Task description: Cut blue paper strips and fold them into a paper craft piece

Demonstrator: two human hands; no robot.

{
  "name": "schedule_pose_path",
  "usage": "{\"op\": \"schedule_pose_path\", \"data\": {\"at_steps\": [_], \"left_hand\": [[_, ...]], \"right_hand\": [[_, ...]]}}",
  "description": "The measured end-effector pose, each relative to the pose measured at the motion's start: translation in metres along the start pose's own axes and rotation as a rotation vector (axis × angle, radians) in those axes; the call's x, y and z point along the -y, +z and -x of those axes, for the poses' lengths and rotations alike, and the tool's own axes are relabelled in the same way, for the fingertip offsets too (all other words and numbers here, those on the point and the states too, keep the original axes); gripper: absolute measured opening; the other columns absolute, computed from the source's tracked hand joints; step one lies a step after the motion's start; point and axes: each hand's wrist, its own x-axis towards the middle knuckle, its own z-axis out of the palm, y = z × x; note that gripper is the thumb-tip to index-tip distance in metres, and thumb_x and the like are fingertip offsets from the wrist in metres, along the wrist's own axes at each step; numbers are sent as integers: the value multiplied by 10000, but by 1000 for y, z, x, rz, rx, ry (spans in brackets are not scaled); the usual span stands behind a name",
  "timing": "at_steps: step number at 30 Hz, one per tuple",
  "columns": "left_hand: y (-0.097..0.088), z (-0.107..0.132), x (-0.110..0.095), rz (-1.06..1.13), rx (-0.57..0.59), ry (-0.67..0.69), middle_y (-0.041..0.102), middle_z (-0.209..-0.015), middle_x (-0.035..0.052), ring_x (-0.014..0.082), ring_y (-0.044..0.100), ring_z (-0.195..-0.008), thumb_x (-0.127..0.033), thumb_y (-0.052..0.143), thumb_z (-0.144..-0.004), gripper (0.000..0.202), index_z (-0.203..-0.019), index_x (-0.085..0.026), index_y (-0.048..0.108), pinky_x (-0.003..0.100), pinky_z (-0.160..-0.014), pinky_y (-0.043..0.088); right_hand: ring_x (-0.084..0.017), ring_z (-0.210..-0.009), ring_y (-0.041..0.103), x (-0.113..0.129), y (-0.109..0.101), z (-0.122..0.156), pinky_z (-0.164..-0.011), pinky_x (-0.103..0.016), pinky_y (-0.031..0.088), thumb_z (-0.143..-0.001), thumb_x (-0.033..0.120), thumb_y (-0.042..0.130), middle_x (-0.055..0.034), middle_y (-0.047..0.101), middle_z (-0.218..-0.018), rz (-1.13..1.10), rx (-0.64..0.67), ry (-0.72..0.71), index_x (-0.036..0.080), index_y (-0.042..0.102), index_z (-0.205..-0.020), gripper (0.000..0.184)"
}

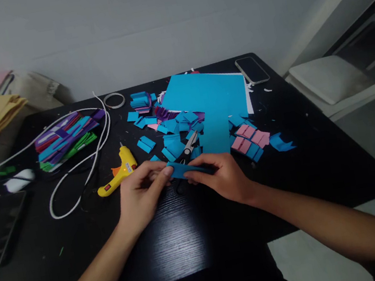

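Note:
A narrow folded strip of blue paper (182, 170) is held level between my two hands above the table's front half. My left hand (144, 186) pinches its left end with thumb and fingers. At the other end my right hand (220, 173) closes thumb and fingers on the strip. Just behind the strip lies a pair of scissors (191, 143), blades pointing away, its handles partly hidden. Beyond my right hand is a wide blue paper piece (214, 131). Small folded blue paper pieces (173, 146) are scattered behind my hands.
A yellow glue gun (120, 171) rests left of my left hand, near a looped white cable (56, 193). Bundled coloured strips (64, 137), a tape roll (114, 101), blue sheets (200, 88), pink-and-blue folded pieces (249, 142) and a phone (252, 70) lie on the black table (305, 159).

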Motion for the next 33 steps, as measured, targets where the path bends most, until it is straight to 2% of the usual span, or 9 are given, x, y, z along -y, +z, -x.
{"op": "schedule_pose_path", "data": {"at_steps": [3, 7, 11, 22, 28, 33], "left_hand": [[-2, -2, 2, 11, -21, -14, 721, -670, -20, 109, 668, -584, -252, 758, -895, 62, -881, -192, 762, 197, -572, 529], [-4, -8, 8, 146, -31, -75, 736, -695, -8, 110, 667, -589, -317, 778, -893, 130, -889, -188, 765, 206, -585, 530], [-4, -11, 15, 251, -59, -115, 744, -713, 2, 114, 662, -589, -343, 808, -866, 171, -896, -181, 766, 218, -599, 546], [-2, -12, 8, 197, -129, -135, 741, -614, 2, 131, 685, -564, -337, 845, -799, 211, -886, -159, 772, 229, -601, 570], [-1, -12, 10, 147, -166, -125, 765, -638, 10, 153, 714, -567, -328, 841, -792, 211, -906, -162, 778, 262, -616, 594], [0, -12, 9, 108, -143, -109, 772, -689, 8, 154, 734, -632, -342, 832, -799, 204, -905, -175, 782, 256, -660, 592]], "right_hand": [[-191, -691, 750, 3, 0, -2, -714, -333, 628, -758, 429, 896, -16, 779, -749, -99, -51, 74, 208, 802, -890, 273], [-177, -661, 748, 4, -1, -8, -672, -328, 668, -648, 448, 951, -17, 780, -786, -279, -149, 143, 192, 809, -862, 363], [-192, -723, 754, 4, -1, -11, -709, -365, 698, -600, 433, 970, -14, 784, -783, -363, -215, 148, 215, 829, -807, 332], [-206, -752, 773, 3, 1, -10, -728, -378, 708, -623, 356, 961, -21, 805, -794, -355, -260, 132, 237, 848, -795, 238], [-219, -780, 784, 3, 0, -9, -738, -385, 709, -651, 348, 951, -33, 813, -827, -322, -270, 99, 233, 851, -818, 226], [-208, -749, 780, 2, 1, -8, -716, -366, 710, -649, 369, 956, -28, 808, -804, -300, -282, 67, 234, 851, -814, 238]]}}
